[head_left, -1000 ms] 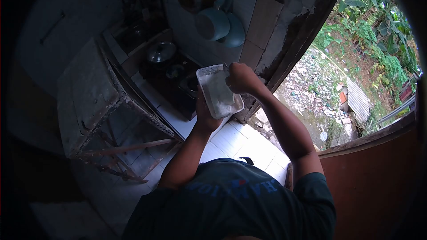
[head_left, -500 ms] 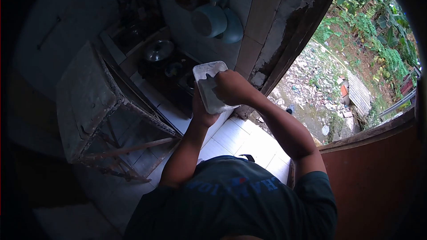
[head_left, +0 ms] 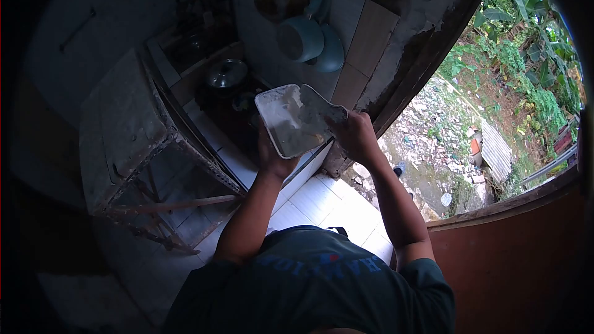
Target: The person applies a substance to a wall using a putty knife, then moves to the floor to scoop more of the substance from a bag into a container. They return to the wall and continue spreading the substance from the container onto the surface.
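My left hand is closed round the lower left side of a white rectangular plastic tub, tilted so its inside faces me. Whitish smears and a greyish, wet-looking layer show on the tub's inner surface. At the tub's right side, my right hand grips a flat, thin grey piece with an uneven edge. The piece overlaps the tub's right half in this view and hides part of its rim. Its exact kind does not show.
A worn table stands at left. Behind the tub are a stove with a lidded pot and hanging pans. At right, a doorway frame opens onto rubble-strewn ground. White floor tiles lie below.
My right hand has moved right and down from over the tub to its right side, and more of the grey piece shows. The tub has shifted slightly left, and the camera view has turned a little.
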Motion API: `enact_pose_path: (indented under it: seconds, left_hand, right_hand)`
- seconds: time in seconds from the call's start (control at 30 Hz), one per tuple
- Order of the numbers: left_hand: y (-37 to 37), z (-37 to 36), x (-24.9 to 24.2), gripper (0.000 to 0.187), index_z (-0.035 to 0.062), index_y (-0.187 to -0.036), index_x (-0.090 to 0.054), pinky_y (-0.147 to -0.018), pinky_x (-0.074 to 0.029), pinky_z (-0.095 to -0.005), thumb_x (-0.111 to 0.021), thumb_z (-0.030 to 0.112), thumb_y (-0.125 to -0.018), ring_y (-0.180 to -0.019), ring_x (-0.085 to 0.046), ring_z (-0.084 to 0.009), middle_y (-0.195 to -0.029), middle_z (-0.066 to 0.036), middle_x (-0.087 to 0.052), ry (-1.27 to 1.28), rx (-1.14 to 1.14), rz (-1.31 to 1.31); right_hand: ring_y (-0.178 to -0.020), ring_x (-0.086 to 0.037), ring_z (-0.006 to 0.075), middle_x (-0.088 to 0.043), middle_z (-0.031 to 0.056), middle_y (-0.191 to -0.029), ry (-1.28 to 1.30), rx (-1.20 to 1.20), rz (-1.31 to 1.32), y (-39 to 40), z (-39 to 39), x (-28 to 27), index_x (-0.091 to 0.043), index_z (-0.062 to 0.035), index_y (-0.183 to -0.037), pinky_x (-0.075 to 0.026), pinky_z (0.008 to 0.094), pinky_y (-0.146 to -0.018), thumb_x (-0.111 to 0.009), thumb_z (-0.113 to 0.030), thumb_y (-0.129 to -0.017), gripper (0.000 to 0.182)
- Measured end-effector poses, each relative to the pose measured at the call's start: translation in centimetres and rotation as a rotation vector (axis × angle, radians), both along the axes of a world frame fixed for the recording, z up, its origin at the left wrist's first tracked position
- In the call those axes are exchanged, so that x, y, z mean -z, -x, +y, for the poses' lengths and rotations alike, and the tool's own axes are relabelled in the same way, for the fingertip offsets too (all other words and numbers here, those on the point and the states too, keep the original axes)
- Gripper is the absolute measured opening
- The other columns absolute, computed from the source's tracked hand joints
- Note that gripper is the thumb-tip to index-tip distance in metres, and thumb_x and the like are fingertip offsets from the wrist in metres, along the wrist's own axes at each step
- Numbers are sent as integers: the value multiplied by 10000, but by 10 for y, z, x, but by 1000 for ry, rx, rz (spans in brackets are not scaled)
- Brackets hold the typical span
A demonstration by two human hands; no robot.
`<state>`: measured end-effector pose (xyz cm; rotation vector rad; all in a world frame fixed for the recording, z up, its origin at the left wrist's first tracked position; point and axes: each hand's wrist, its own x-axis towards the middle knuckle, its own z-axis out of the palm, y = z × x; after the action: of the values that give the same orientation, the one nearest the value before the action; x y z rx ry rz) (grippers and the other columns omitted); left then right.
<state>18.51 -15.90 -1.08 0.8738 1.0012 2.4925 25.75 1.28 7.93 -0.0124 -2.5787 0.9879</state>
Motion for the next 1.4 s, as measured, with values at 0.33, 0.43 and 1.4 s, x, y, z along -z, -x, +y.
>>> enact_pose_path:
  seconds: [0.33, 0.43, 1.4]
  left_hand:
    - [-9, 10, -10, 599, 67, -1456, -284, -1079, -394, -422, -484, 389, -992, -1252, -485, -261, -1384, -149, -439, -91, -154, 169]
    - [-9, 12, -7, 625, 17, -1441, -255, -1073, -392, -385, -606, 164, -945, -1233, -491, -237, -1359, -164, -447, 199, -517, 469]
    - [-19, 36, -15, 596, 62, -1452, -289, -1037, -446, -381, -347, 480, -1031, -1229, -503, -220, -1343, -126, -459, -295, 331, -256]
  right_hand:
    - [-576, -615, 292, -591, 132, -661, -146, 5, 438, -6, 0, 15, -680, -45, -985, -470, 382, -508, -662, -94, -867, 129]
    - [-545, -586, 282, -564, 112, -648, -195, 36, 543, -7, -3, 16, -674, -50, -981, -451, 382, -489, -668, -80, -859, 127]
    - [-631, -627, 319, -592, 134, -673, -288, 70, 334, -40, 19, 35, -655, -25, -983, -513, 425, -571, -641, -53, -822, 164]
